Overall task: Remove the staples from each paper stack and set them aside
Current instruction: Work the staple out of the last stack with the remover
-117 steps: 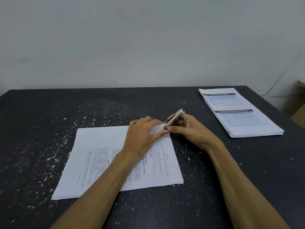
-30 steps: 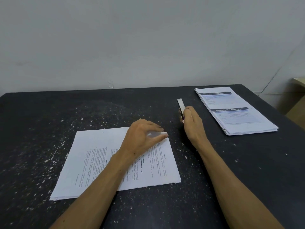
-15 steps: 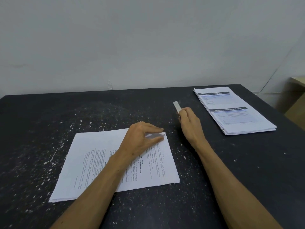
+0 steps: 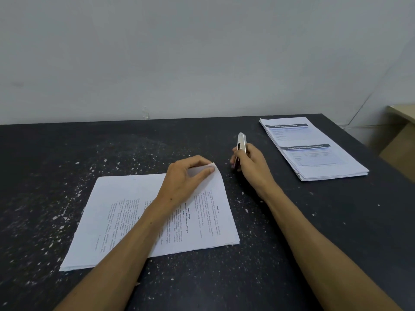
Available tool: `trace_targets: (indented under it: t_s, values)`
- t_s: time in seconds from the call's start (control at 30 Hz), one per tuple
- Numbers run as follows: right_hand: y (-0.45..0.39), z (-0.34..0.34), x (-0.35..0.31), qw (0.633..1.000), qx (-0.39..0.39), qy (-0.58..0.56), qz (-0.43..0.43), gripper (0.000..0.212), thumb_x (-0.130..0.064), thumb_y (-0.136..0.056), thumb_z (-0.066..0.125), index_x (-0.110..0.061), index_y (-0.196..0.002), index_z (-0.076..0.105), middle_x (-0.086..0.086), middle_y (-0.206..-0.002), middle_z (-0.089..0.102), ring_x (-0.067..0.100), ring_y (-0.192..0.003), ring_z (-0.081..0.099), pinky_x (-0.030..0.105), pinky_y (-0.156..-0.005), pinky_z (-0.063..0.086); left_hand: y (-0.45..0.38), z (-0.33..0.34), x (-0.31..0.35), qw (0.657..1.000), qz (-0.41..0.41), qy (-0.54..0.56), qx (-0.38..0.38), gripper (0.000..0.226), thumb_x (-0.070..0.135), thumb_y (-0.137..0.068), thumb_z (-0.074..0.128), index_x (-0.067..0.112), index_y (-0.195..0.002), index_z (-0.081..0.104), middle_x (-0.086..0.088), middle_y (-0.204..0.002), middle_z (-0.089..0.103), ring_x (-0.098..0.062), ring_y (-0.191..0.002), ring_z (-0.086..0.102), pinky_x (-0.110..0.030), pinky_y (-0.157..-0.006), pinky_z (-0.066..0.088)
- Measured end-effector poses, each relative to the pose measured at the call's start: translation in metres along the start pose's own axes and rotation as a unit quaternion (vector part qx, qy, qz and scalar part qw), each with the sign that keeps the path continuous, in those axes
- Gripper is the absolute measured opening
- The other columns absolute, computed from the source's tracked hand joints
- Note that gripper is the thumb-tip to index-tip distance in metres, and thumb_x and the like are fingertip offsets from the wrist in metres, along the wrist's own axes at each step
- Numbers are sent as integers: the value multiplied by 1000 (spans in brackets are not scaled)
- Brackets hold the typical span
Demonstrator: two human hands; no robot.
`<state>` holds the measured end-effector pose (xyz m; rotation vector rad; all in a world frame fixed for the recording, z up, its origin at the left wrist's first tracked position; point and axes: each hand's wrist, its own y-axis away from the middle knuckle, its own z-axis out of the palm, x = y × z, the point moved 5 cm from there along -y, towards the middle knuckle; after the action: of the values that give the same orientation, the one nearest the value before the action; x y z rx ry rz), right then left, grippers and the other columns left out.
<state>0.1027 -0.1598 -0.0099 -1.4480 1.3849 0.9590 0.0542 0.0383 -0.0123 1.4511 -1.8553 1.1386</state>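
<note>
A white paper stack (image 4: 208, 223) with printed text lies on the black table (image 4: 67, 153). My left hand (image 4: 186, 178) pinches its far right corner and lifts that corner slightly off the table. My right hand (image 4: 251, 164) is just right of that corner, apart from the paper, shut on a small silver stapler (image 4: 241, 144) that stands nearly upright and points away from me. No staple is clear enough to make out.
A second stack of papers (image 4: 314, 151) with blue headers lies at the table's far right. White specks dot the tabletop. A grey wall rises behind the table, and the table's right edge is near a beige surface (image 4: 402, 111).
My right hand has drawn the stapler away from the paper's corner to the right and far side. My left hand has stayed on the corner and now lifts it a little.
</note>
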Motion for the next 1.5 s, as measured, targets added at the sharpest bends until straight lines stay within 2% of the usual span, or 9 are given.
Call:
trace_targets:
  t_s: [0.13,0.2,0.37,0.63,0.8,0.9,1.13,1.37,1.5]
  values:
    - [8,-10,-3,999,-25,-10,-23,26,-28,-104,52,-5,-99,61,0,-73,66,16,-62,60,36,-68,50,0,1,-1,1000,-2,1,-3,25,31,-97,71,54,-108,66,52,-105,58,25,-108,53,-6,-92,39]
    - [20,-11,-3,998,-38,14,-50,27,-32,-104,54,-8,-92,61,1,-69,64,17,-59,60,35,-65,50,-1,1,-2,1000,0,2,-4,23,29,-99,69,48,-112,66,45,-111,58,29,-106,51,-5,-91,38]
    - [46,-9,-16,986,-67,91,-126,19,-29,-103,61,-18,-87,65,3,-65,68,14,-51,61,29,-56,53,-4,2,-2,999,-28,-15,9,5,32,-99,68,34,-104,69,28,-102,66,13,-99,61,-8,-84,43]
    - [46,5,-15,965,-102,202,-133,13,-39,-99,62,-27,-94,60,-4,-72,70,12,-56,63,44,-64,59,-7,7,5,995,-20,-92,13,18,33,-99,68,23,-110,78,8,-107,76,-9,-100,67,-32,-94,56]
    - [43,1,-16,965,-104,207,-119,13,-36,-99,63,-25,-92,66,-3,-68,71,7,-50,62,31,-60,54,-14,6,11,984,-73,-160,-19,16,33,-99,68,26,-109,79,6,-111,75,-13,-108,65,-41,-96,56]
    - [44,0,-14,971,-135,176,-92,17,-33,-100,62,-23,-88,68,-1,-69,73,11,-47,61,29,-59,53,-19,0,16,973,-112,-191,-71,18,28,-98,70,20,-112,79,2,-113,75,-12,-97,66,-37,-92,57]
    - [44,3,-11,960,-134,223,-105,26,-45,-102,58,-23,-91,67,-3,-75,71,12,-62,65,32,-62,52,-7,-7,8,982,-140,-106,-76,10,29,-93,75,26,-94,85,13,-94,74,-3,-87,67,-27,-81,53]
    - [47,12,-13,933,-121,307,-145,17,-44,-102,57,-29,-110,55,-8,-96,69,12,-82,66,34,-71,56,3,-9,-1,972,-203,56,-104,9,27,-93,76,25,-90,84,3,-84,80,-20,-80,78,-41,-80,65]
    - [48,14,-14,919,-96,346,-159,19,-44,-101,58,-27,-110,58,-9,-90,69,11,-74,64,30,-63,52,4,-7,-1,973,-195,68,-99,10,27,-93,75,25,-90,84,2,-85,80,-22,-83,77,-40,-81,64]
